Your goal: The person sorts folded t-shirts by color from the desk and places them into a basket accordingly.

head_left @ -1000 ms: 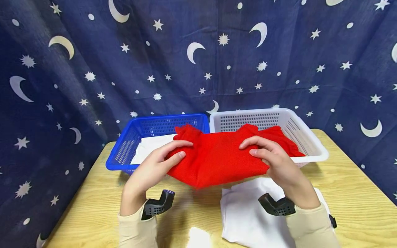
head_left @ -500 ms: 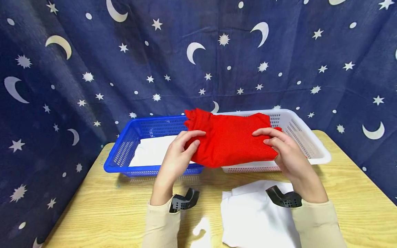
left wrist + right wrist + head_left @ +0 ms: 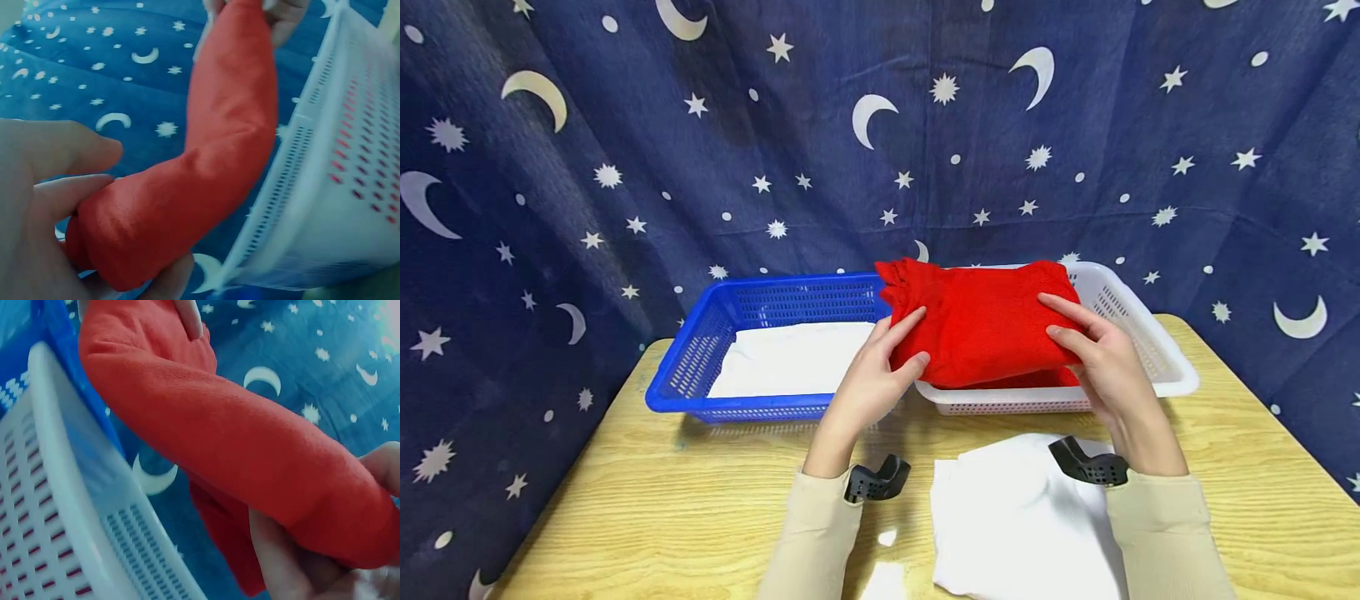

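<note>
A folded red cloth (image 3: 992, 321) is held up between both hands, over the white basket (image 3: 1157, 354) in the head view. The left hand (image 3: 876, 371) grips its left end, near a bunched, ruffled edge. Fingers of the right hand (image 3: 1101, 358) grip the right end. The left wrist view shows the cloth (image 3: 219, 125) bent in a thick fold, with thumb and fingers around its near end. In the right wrist view the cloth (image 3: 219, 431) spans between the hands beside the white basket's rim (image 3: 56, 437). More red cloth (image 3: 1037, 379) lies inside the white basket, mostly hidden.
Left of the white basket stands a blue basket (image 3: 688, 367) with a folded white cloth (image 3: 797, 358) in it. Another white cloth (image 3: 1015, 517) lies on the wooden table (image 3: 700, 508) in front, partly under the right forearm. A dark blue star-and-moon curtain (image 3: 820, 150) hangs behind.
Both hands have carried the red cloth forward and to the right, from in front of the baskets to above the white one. The left hand has moved further right than the right hand.
</note>
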